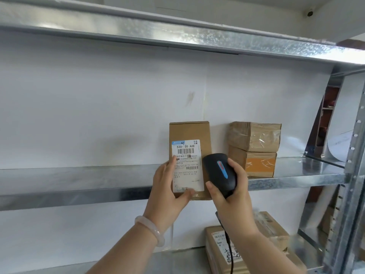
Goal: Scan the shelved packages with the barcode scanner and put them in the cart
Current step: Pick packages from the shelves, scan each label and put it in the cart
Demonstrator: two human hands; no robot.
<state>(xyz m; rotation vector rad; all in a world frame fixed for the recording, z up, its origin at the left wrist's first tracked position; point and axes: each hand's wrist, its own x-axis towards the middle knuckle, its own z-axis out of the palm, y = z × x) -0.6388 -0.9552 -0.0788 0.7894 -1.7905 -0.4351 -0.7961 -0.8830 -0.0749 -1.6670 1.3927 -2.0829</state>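
My left hand grips a tall brown cardboard package by its lower left corner, holding it upright in front of the metal shelf. A white shipping label with barcodes faces me. My right hand is wrapped around a black barcode scanner with a blue and red strip, held just right of the label, its head close to the package. The scanner's cable hangs down below my wrist. No cart is in view.
Two taped brown boxes are stacked on the same shelf to the right. More packages lie on the shelf below. A metal shelf runs overhead, and a perforated upright post stands at the right.
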